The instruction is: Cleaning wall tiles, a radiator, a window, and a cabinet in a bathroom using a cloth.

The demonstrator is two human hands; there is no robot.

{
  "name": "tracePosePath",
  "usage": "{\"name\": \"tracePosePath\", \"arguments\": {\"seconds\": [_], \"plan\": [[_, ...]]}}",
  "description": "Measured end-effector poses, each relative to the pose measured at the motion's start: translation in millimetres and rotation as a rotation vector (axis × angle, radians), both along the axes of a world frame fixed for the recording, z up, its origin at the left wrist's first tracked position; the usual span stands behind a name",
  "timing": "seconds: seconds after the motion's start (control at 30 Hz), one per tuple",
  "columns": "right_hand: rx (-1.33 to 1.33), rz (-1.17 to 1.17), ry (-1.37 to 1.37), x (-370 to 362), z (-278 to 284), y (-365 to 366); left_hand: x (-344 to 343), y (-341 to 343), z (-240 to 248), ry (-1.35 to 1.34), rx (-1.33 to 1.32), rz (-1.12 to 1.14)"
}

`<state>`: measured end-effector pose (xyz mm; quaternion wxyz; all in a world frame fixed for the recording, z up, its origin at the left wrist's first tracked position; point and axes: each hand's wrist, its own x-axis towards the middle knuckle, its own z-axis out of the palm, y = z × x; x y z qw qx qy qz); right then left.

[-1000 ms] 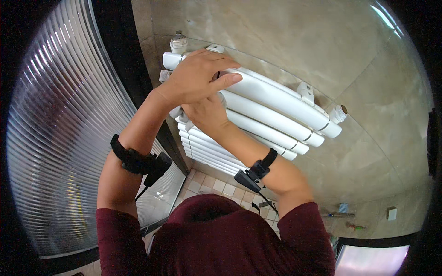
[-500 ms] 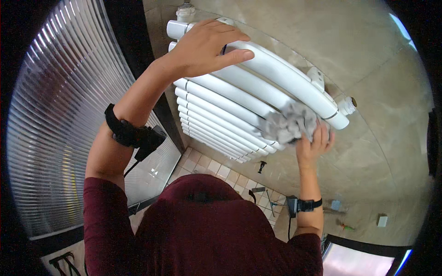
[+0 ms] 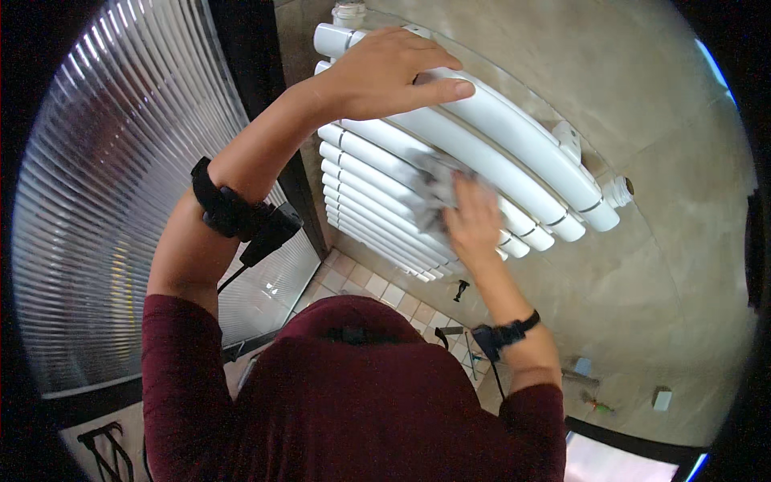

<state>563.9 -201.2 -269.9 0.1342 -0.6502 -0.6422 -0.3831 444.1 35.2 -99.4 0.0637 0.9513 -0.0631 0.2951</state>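
A white towel radiator (image 3: 514, 136) with several curved horizontal bars hangs on the tiled wall in front of me. My left hand (image 3: 401, 72) hooks over its top bar near the left end, fingers across the top and thumb along the front. Against the middle bars, my right hand (image 3: 474, 213) presses a crumpled grey cloth (image 3: 435, 189). The right fingers are blurred by motion, but the cloth is bunched under them.
Ribbed glass (image 3: 152, 201) in a dark frame stands close on my left. At the radiator's top right a white pipe fitting (image 3: 618, 192) sticks out. Small floor tiles (image 3: 377, 285) lie below. A small black fitting (image 3: 461, 290) sits low on the wall.
My right hand has swept the cloth left along the bars, from near their right end to the middle. The left hand stays on the top bar. The view has shifted slightly.
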Motion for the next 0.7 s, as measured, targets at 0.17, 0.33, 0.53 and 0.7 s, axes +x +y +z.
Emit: {"name": "tracePosePath", "arguments": {"seconds": [0.17, 0.33, 0.53, 0.7], "plan": [[0.001, 0.110, -0.035, -40.4, 2.0, 114.3, -0.3, 5.1, -3.0, -0.025, 0.009, -0.006], [-0.080, 0.115, -0.129, -67.8, 8.6, 190.2, 7.8, 15.9, -11.1, -0.127, -0.030, -0.021], [-0.089, 0.226, -0.091, -46.0, -27.1, 181.8, 18.5, 15.3, -13.1, -0.142, -0.071, -0.077], [-0.153, 0.007, -0.383, -24.1, -27.4, 80.1, 4.3, 6.4, -6.3, -0.012, -0.189, -0.035]]}}
